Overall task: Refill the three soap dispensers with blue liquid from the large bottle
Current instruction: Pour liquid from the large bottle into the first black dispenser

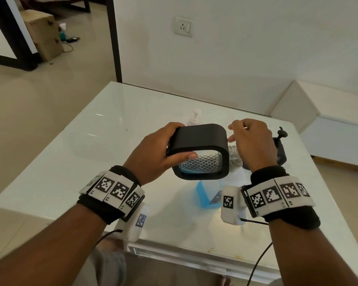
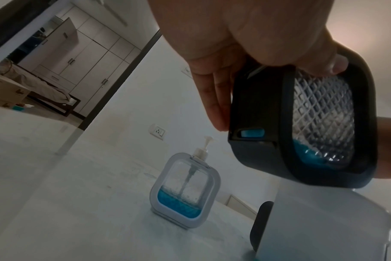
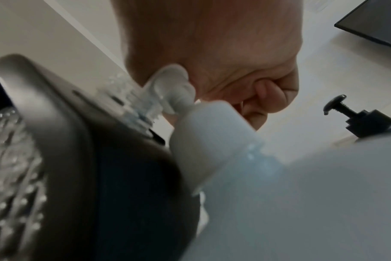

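Observation:
My left hand (image 1: 175, 144) grips a black-framed soap dispenser (image 1: 201, 153) with a clear diamond-patterned body, lifted off the table and tipped on its side. A little blue liquid lies in its low corner (image 2: 310, 157). Its clear open neck (image 3: 134, 104) points right and meets the white nozzle (image 3: 172, 86) of the large bottle (image 1: 206, 195), which stands below with blue liquid in it. My right hand (image 1: 250, 139) hovers over that nozzle with curled fingers (image 3: 268, 95); nothing shows in them.
A white-framed dispenser (image 2: 185, 190), partly filled with blue, stands behind on the glass table (image 1: 87, 162). A second black dispenser (image 1: 279, 147) with its pump on stands at the right. A low white cabinet (image 1: 329, 129) sits past the table's right edge.

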A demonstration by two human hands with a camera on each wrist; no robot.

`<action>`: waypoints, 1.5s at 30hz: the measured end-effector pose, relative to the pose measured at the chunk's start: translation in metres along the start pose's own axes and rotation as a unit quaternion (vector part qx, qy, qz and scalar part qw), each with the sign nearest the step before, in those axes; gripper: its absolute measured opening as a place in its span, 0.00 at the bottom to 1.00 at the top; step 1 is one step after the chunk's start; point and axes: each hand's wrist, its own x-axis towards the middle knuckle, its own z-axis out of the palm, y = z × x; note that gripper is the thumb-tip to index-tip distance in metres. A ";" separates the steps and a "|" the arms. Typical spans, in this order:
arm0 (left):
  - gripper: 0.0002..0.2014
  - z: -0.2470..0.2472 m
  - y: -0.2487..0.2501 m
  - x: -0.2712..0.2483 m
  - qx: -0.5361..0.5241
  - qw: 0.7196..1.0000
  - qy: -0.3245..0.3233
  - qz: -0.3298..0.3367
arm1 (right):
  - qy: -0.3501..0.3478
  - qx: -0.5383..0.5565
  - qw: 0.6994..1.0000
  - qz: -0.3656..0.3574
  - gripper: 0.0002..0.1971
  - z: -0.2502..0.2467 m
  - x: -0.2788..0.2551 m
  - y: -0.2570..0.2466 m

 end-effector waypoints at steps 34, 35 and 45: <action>0.27 0.001 -0.002 0.000 0.013 1.000 0.000 -0.005 | -0.052 0.008 0.999 0.005 0.15 0.006 0.008 0.008; 0.27 0.001 -0.001 0.000 0.011 1.000 -0.001 -0.006 | -0.052 0.010 0.999 0.004 0.15 0.006 0.008 0.009; 0.28 -0.001 -0.001 0.000 0.005 1.000 -0.004 -0.005 | -0.039 0.054 0.998 0.004 0.22 0.005 0.007 0.005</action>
